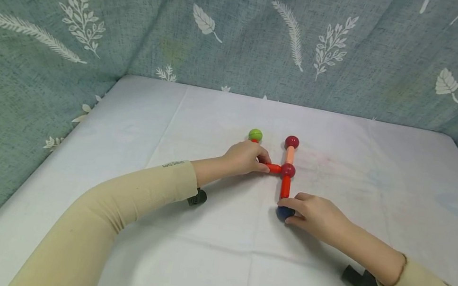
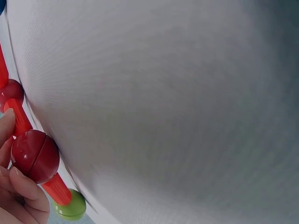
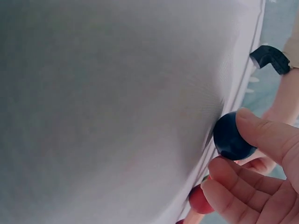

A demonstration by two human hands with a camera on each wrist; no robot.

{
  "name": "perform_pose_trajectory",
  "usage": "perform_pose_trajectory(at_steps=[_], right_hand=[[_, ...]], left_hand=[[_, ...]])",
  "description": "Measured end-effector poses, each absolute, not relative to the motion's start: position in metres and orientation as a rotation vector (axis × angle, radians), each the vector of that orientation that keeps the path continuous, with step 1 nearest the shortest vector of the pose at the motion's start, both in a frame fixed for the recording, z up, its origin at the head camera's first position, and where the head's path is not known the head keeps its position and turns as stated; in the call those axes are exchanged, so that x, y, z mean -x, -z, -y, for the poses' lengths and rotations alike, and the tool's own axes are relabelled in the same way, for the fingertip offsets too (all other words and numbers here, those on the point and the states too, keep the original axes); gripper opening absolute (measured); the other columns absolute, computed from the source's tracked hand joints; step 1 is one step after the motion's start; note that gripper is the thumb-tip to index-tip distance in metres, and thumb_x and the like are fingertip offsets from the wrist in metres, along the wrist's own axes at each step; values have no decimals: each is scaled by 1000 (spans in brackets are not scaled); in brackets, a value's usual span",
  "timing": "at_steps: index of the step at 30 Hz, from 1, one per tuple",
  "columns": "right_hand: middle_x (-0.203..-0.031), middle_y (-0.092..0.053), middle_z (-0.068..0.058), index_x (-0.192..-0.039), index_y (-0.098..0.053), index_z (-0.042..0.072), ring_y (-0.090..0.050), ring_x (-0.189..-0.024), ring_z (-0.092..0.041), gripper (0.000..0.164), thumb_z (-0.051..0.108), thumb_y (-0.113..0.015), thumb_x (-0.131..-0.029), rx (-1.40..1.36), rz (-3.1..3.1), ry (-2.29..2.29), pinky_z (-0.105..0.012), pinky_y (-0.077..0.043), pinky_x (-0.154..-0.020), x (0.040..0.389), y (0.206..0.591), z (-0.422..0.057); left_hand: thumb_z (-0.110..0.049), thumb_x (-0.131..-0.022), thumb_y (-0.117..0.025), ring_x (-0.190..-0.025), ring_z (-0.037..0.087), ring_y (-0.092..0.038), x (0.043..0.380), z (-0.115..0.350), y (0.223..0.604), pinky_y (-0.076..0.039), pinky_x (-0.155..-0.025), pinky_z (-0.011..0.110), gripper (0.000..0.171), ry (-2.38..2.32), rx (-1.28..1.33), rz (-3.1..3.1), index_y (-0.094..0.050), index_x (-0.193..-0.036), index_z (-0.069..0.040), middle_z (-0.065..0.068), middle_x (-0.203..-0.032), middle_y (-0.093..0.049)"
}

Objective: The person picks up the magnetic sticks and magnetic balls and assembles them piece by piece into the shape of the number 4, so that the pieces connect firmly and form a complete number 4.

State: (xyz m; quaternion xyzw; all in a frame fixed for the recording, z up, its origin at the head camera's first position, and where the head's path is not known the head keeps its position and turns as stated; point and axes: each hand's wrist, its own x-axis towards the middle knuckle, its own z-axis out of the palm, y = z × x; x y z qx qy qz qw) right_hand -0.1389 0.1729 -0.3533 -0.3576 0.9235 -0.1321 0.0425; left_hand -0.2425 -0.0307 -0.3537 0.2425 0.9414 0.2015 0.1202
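Note:
Red rods and colored balls are joined into one flat figure on the white cloth. My left hand (image 1: 244,158) holds a dark red ball (image 2: 35,156), hidden under it in the head view; one fingertip touches the red rod (image 1: 274,168) beside it. That rod meets another dark red ball (image 1: 288,171). Beyond the left hand sits a green ball (image 1: 255,135) on a short red rod (image 2: 57,189). My right hand (image 1: 316,216) pinches a dark blue ball (image 3: 232,136) at the near end of a red rod (image 1: 285,186).
A peach rod (image 1: 290,155) runs away from the middle ball to a dark red ball (image 1: 292,142). Black wrist-camera mounts (image 1: 360,279) hang by both sleeves. A white cloth (image 1: 213,274) covers the table, and a green leaf-patterned curtain (image 1: 242,35) stands behind it.

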Motion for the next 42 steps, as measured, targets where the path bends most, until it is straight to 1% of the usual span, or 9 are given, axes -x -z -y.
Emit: perform_pose_trajectory(at_steps=[7, 17, 26, 34, 42], right_hand=[[-74, -58, 2, -104, -67, 13, -47, -58, -2, 35, 19, -78, -71, 1106, -2846, 375, -15, -43, -54, 140, 353, -171], [-72, -58, 1, -103, -66, 13, -47, -56, -3, 35, 17, -78, -71, 1117, -2865, 381, -15, -41, -51, 144, 355, -169], [-72, -58, 1, -103, -67, 13, -47, -57, -3, 35, 18, -79, -70, 1123, -2868, 383, -15, -41, -51, 144, 356, -169], [-74, -61, 0, -104, -66, 13, -51, -59, -4, 37, 19, -79, -70, 1128, -2857, 393, -16, -45, -55, 144, 356, -167], [-78, -63, 0, -106, -64, 12, -55, -63, -6, 38, 20, -78, -71, 1099, -2838, 394, -21, -49, -59, 145, 355, -166]], left_hand=[[-27, -81, -70, -77, 11, -53, 243, 31, 353, -41, -71, 24, 18, -588, -714, -2752, -72, -97, -17, -5, -89, -67], [-26, -82, -69, -78, 11, -53, 243, 30, 353, -41, -70, 23, 18, -583, -707, -2748, -72, -96, -17, -5, -90, -67], [-26, -81, -70, -77, 10, -54, 243, 30, 353, -41, -69, 24, 17, -590, -704, -2750, -72, -96, -17, -5, -88, -67], [-26, -81, -70, -76, 11, -54, 243, 30, 353, -41, -68, 23, 17, -588, -706, -2752, -72, -95, -17, -5, -88, -67], [-26, -81, -70, -75, 11, -53, 243, 30, 355, -40, -66, 22, 17, -588, -717, -2754, -72, -95, -17, -5, -87, -67]])
